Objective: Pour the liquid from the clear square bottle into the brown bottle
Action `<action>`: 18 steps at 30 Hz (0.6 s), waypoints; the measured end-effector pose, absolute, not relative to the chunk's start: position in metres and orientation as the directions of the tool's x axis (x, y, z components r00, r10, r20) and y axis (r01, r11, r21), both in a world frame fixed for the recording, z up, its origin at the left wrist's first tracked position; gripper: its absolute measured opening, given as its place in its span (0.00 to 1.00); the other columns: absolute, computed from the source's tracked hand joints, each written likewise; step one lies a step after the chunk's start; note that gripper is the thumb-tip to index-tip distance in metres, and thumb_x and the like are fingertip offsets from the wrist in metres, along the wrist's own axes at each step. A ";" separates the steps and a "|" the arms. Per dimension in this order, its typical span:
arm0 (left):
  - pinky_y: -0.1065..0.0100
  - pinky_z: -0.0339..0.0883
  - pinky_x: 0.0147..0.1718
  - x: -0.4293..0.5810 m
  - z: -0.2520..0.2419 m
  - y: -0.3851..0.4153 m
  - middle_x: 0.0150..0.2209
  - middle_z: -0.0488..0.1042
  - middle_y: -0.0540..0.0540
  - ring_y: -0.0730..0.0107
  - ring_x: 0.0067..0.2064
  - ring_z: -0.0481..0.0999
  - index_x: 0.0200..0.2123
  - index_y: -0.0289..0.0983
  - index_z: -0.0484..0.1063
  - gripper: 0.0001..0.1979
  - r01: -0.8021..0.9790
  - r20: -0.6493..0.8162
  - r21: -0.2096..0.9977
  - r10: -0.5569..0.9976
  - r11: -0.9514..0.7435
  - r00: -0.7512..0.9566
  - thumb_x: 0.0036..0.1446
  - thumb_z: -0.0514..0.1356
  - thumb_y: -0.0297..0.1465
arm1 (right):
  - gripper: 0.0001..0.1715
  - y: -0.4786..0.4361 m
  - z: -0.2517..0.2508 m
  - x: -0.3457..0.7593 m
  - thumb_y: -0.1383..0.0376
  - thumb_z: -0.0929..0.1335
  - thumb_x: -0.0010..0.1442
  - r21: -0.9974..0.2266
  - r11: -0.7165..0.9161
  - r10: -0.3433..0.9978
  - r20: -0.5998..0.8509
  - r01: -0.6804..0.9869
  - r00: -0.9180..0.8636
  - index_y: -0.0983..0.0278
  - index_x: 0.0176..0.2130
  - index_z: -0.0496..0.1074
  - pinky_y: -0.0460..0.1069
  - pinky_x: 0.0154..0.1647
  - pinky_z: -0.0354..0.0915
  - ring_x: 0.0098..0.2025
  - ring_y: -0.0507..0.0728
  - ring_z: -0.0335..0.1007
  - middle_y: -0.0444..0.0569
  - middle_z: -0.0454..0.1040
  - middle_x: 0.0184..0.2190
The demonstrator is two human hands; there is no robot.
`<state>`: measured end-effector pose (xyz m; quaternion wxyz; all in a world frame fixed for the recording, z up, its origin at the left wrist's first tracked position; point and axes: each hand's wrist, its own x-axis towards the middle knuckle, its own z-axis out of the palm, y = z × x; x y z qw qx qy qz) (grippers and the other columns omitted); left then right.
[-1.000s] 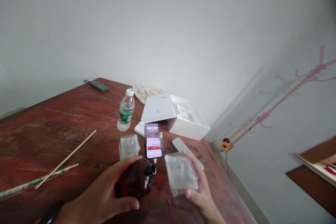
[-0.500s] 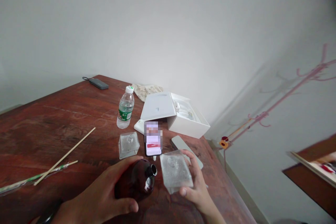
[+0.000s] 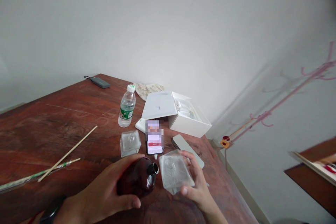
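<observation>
My left hand (image 3: 105,189) is wrapped round a dark brown bottle (image 3: 140,178), tilted so that its uncapped mouth points to the right. In my right hand (image 3: 196,183) is a cloudy, clear block-like cube (image 3: 175,171) with a round mark on its upper face, gripped between thumb and fingers. The bottle's mouth is close to the cube's left side, with a small gap between them. A second similar clear cube (image 3: 130,142) stands on the table beyond my left hand. Just past the held cube lies a phone (image 3: 154,143) with its screen lit.
On the wooden table (image 3: 52,122) are a water bottle (image 3: 127,106), an opened white box (image 3: 187,122), a pale flat device (image 3: 187,148), crossed wooden sticks (image 3: 70,150), a dark power bank (image 3: 99,82) and a cloth (image 3: 147,89). A pink coat rack (image 3: 286,98) leans at right.
The view has shifted slightly. Both hands keep their holds, and the clear cube in my right hand has turned a little.
</observation>
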<state>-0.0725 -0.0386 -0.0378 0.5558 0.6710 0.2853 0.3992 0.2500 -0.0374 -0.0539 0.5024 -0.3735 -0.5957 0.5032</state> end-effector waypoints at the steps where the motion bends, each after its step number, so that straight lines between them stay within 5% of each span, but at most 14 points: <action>1: 0.49 0.73 0.65 -0.072 -0.038 -0.038 0.67 0.77 0.40 0.38 0.67 0.76 0.69 0.47 0.72 0.44 -0.059 0.222 0.973 0.828 -0.224 0.515 0.55 0.75 0.60 | 0.54 -0.037 -0.054 0.251 0.45 0.86 0.47 -0.974 0.222 0.947 0.229 -0.053 -0.227 0.51 0.65 0.69 0.58 0.49 0.78 0.52 0.69 0.83 0.55 0.83 0.55; 18: 0.55 0.78 0.61 -0.073 -0.040 -0.035 0.63 0.80 0.45 0.44 0.62 0.81 0.67 0.52 0.73 0.41 -0.001 0.300 0.942 0.838 -0.336 0.456 0.54 0.79 0.55 | 0.48 -0.035 -0.050 0.251 0.49 0.85 0.52 -0.960 0.275 0.897 0.273 -0.045 -0.348 0.45 0.67 0.72 0.63 0.58 0.79 0.59 0.72 0.83 0.53 0.83 0.61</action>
